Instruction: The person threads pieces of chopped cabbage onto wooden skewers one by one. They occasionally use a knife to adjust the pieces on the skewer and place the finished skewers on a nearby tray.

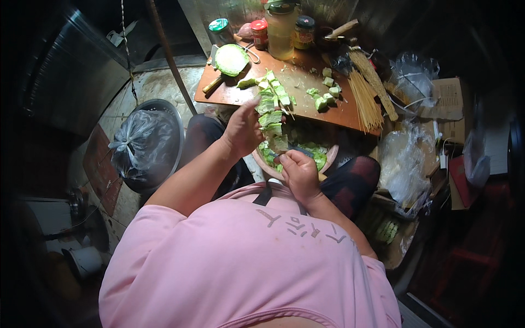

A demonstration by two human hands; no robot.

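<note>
A row of green cabbage pieces runs between my hands, apparently threaded on a thin stick mostly hidden by the leaves. My left hand cups the row from the left, with fingertips showing on its far side. At the near end, my right hand is closed with thumb and forefinger pinched at the row's tip; the exact grip is partly hidden. Beneath them is a round basin of loose cut cabbage. Beyond my left hand, more cabbage pieces on sticks lie on a wooden board.
The board also bears a cut cabbage, a wooden-handled knife, cabbage chunks, bamboo skewers and a large glass jar. At left, a metal basin holds a tied plastic bag. Cardboard boxes stand right.
</note>
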